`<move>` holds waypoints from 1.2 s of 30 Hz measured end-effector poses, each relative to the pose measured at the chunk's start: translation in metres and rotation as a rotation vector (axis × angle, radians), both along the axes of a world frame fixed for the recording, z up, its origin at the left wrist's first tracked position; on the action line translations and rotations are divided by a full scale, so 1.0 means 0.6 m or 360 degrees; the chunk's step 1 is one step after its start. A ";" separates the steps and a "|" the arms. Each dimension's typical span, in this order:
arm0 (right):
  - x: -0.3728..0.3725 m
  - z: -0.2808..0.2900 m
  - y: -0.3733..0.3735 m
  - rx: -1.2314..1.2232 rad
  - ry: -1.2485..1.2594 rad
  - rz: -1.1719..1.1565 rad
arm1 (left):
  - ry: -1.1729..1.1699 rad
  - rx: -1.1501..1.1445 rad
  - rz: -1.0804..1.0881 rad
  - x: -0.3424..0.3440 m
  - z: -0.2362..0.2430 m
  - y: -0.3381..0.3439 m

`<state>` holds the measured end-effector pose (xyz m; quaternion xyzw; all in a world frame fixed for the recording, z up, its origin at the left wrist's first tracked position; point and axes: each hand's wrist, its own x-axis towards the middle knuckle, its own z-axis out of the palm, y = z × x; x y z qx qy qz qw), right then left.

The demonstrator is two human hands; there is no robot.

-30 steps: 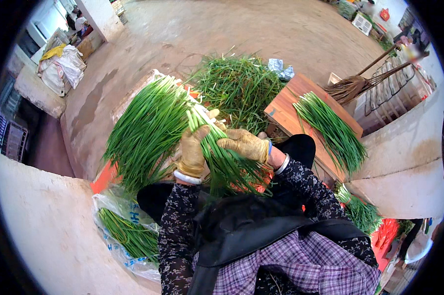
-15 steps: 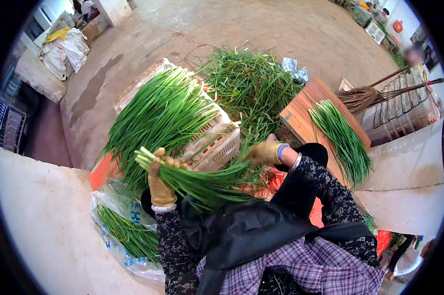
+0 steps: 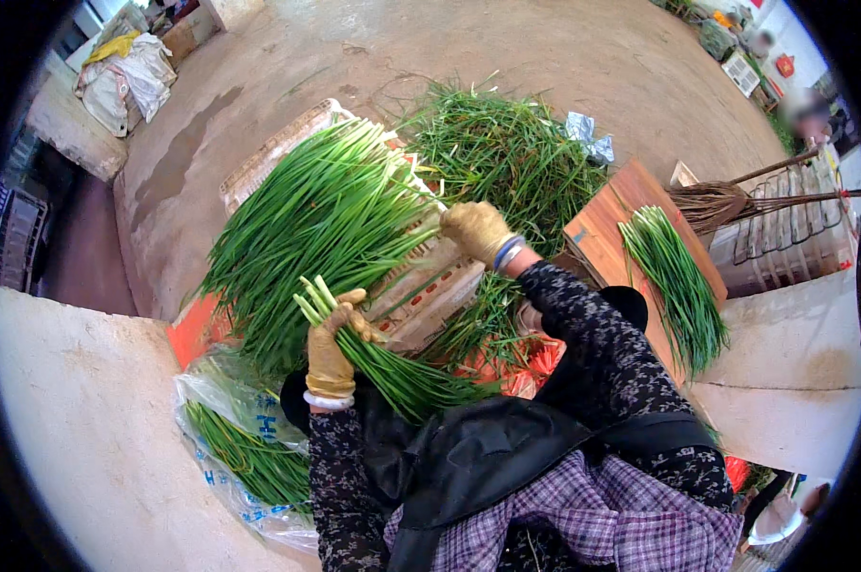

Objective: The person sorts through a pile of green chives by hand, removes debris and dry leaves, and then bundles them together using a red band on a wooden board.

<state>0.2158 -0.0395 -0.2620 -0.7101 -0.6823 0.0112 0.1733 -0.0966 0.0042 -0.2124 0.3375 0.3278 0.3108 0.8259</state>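
My left hand, in a tan glove, grips a bunch of green chives near its pale cut ends, the leaves trailing toward my lap. My right hand, also gloved, reaches out and rests on the big heap of chives lying across a white slatted crate; I cannot tell whether its fingers grip any stalks. My dark patterned sleeves and apron fill the lower middle.
A loose pile of greens lies on the concrete floor beyond the crate. A wooden board at right carries another chive bunch. A plastic bag of chives sits at lower left. A broom and stacked crates stand at right.
My left hand has turned the bunch from lying across my front to pointing away from me. My right hand let go of it and reached forward to the heap on the crate.
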 end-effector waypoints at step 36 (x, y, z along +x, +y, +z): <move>-0.007 0.315 -0.213 -0.0093 0.1862 -0.0155 | 0.0383 0.1057 -0.0200 0.236 0.164 -0.168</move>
